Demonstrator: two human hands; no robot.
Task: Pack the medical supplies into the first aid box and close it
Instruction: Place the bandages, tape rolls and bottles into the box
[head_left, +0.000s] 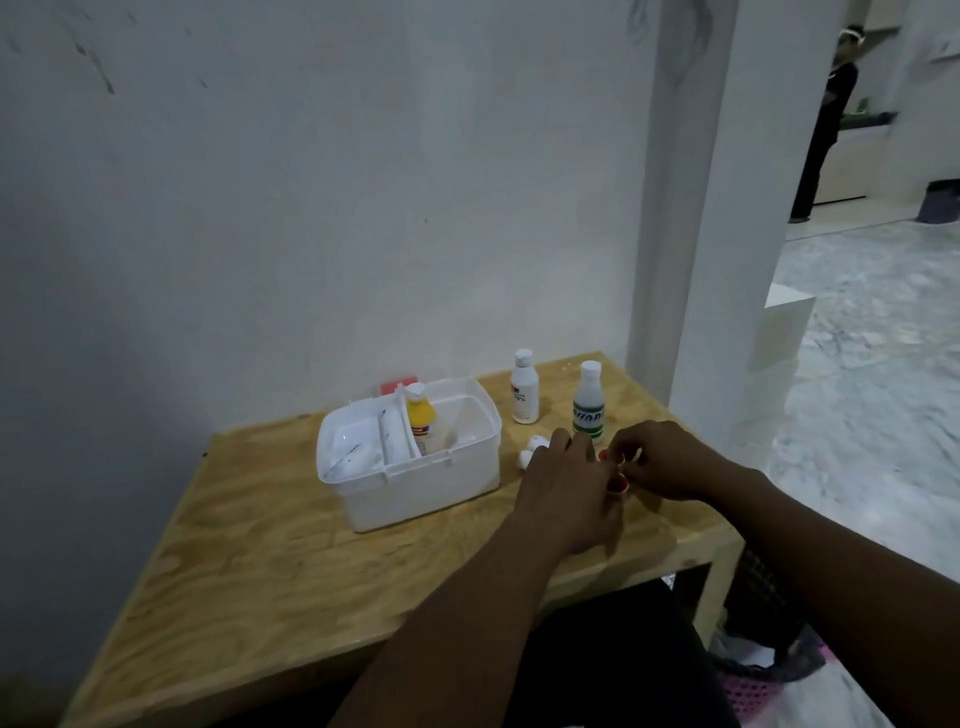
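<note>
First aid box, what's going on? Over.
Both hands, left and right, on small red caps. White plastic first aid box open, yellow bottle inside. Two white bottles outside.

white wall (311, 208), wooden table (260, 545), marble floor (872, 364), dim light

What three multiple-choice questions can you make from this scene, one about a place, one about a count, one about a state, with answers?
1. Where is the yellow bottle?
A. inside the white box
B. on the floor
C. in a hand

2. How many bottles stand on the table outside the box?
A. none
B. two
C. five

3. The box is:
A. closed
B. upside down
C. open

Answers:
A, it stands upright in the box.
B, the white bottle and the green-labelled bottle stand right of the box.
C, its inside shows.
</note>
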